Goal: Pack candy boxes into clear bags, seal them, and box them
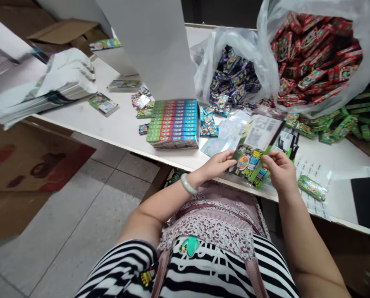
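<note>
Pinching the printed packet (249, 161) by opposite edges with left hand (222, 162) and right hand (279, 167), right of the small-box block (174, 120); seemingly aligning or checking, next calling for an even, steady hold.

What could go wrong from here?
Spill: red packs are heaped in an open plastic bag; if it sags, some could mix with the green packs beside it.
Knock: the filled box sits near the table's front edge, so a stray left arm might shove it off.
Drop: both hands, left hand and right hand, hold the flat packet at that edge; a slip could send it down.
</note>
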A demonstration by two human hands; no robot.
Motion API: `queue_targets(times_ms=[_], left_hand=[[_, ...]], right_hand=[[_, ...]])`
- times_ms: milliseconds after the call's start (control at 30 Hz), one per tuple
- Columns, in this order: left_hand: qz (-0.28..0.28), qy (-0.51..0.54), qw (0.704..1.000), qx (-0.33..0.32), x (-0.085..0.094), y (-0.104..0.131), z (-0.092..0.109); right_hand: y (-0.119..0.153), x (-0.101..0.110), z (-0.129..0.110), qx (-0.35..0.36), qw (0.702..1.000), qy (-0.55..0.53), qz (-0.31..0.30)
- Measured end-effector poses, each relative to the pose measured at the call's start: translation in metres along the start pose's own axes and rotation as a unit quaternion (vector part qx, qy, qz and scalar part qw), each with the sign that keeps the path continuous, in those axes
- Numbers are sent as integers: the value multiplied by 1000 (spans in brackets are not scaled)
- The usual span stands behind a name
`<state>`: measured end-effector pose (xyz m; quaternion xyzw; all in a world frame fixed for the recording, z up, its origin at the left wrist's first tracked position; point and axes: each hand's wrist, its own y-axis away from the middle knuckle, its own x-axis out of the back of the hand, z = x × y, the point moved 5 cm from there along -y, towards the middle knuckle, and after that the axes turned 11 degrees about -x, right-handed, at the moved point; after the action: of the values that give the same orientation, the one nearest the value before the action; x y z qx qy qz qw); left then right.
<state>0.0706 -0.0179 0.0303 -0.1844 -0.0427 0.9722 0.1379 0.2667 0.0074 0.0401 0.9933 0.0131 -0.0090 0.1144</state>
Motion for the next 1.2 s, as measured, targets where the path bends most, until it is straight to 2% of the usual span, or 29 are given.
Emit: queue_targets(times_ms=[100,200,300,367,400,467,567,700,833,933,1100,1200], left_hand=[[3,10,999,47,10,25,-14],[-13,5,998,65,16,28,-22],[30,-84,996,-2,21,10,-17],[49,-140,988,-54,18,-1,-12],[44,-155,985,-70,13,-4,-11],[20,-159,983,-86,4,-5,-9],[-24,-146,986,-82,-6,2,-7],[-76,-158,981,-84,-6,11,5],[-118,-183,972,-93,-7,16,16],[-96,-236,962,-98,-6,18,20],[-13,-361,916,-176,-2,10,24],[1,-359,916,-178,1,2,22]], right_hand=[[8,-6,11,-41,998,21,-45],[21,-12,19,-78,994,15,-71],[35,-19,22,-109,984,35,-137],[42,-19,20,-112,978,48,-172],[43,-16,16,-101,980,44,-166],[43,-6,8,-60,991,21,-115],[44,6,0,-12,999,0,-44],[53,4,1,-10,998,24,-50],[65,5,-3,21,995,87,-45],[66,6,-6,41,988,146,-43],[53,3,-1,79,970,227,-43],[43,3,-7,139,955,262,-7]])
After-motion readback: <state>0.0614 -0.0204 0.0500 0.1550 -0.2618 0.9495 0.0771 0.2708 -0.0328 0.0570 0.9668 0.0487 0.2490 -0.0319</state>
